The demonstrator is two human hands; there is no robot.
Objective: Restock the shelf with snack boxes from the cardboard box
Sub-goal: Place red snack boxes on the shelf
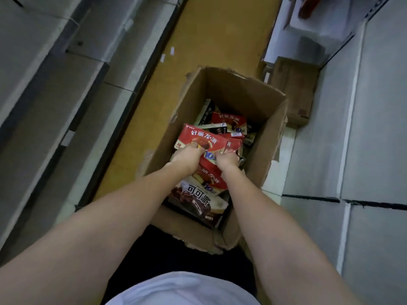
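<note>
An open cardboard box [264, 119] stands on the floor below me, holding several snack boxes. Both my hands reach down into it. My left hand [187, 156] grips the near edge of a red snack box [198, 137] with white lettering, lying tilted on top of the pile. My right hand [228, 159] curls round the right end of that red box; its fingertips are hidden. A second red box [212, 179] lies under my wrists, and a brown cocoa-pie box [196, 201] rests at the near end. More red and dark boxes [229, 122] lie deeper at the far end.
Grey shelf boards [44, 84] run along the left, beside a yellow-brown floor strip [211, 40]. A smaller closed brown carton [295, 89] sits behind the box at right. Pale floor tiles [363, 139] spread to the right. A white ledge with a red item [308, 7] is at top right.
</note>
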